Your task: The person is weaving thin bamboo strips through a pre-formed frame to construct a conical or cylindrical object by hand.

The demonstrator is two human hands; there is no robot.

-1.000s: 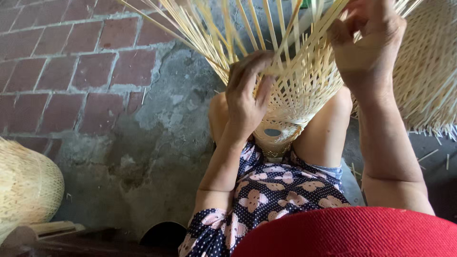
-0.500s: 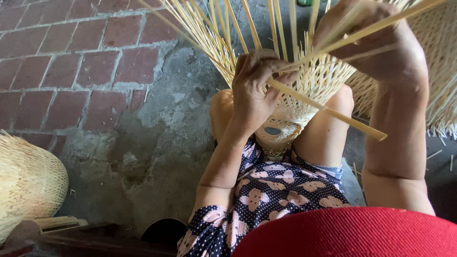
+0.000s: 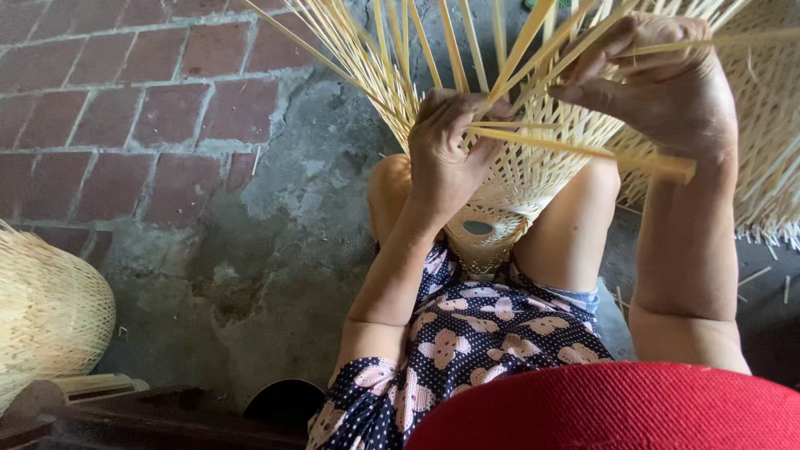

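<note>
A half-woven bamboo basket (image 3: 533,175) rests between my knees, its loose pale strips fanning upward. My left hand (image 3: 446,150) grips the basket's woven wall and pinches strips near its top. My right hand (image 3: 658,79) is closed around several upright strips at the upper right. One long flat bamboo strip (image 3: 583,150) runs across from the left hand's fingers to below the right wrist. My lap is covered by dark floral cloth (image 3: 483,333).
A finished woven basket (image 3: 46,321) lies at the left edge on the concrete floor. Red brick paving (image 3: 125,92) covers the upper left. Another woven piece (image 3: 771,125) stands at the right. A red curved surface (image 3: 617,412) fills the bottom right.
The left hand has shifted up the basket wall to the strips. A long strip has come across between the hands, and the right hand has closed over the upright strips.
</note>
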